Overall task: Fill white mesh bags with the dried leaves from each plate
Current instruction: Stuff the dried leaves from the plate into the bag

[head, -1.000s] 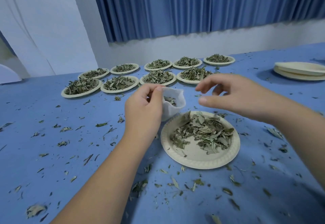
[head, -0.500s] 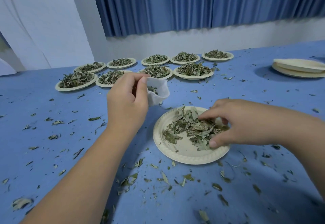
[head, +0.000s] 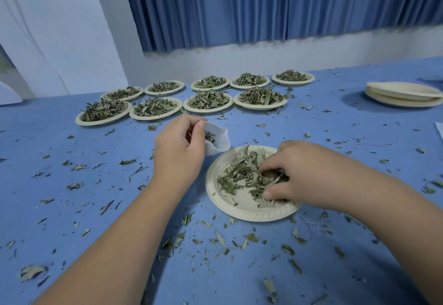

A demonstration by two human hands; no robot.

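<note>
Left hand [head: 177,158]: grip pinched on the rim of the white mesh bag [head: 218,140]. Bag mouth is open toward the right with a few leaf bits inside, and sits at the far-left rim of the near paper plate [head: 227,206]; can't tell if they touch. Right hand [head: 304,173]: grip curled down into the dried leaves [head: 239,173] on that plate, thumb and fingers clamped round a clump. Nine filled plates [head: 208,101] in two rows farther back on the blue surface [head: 72,208]. Stack of empty plates [head: 402,95] far right. Leaf scraps [head: 220,241] scattered across the surface.
</note>
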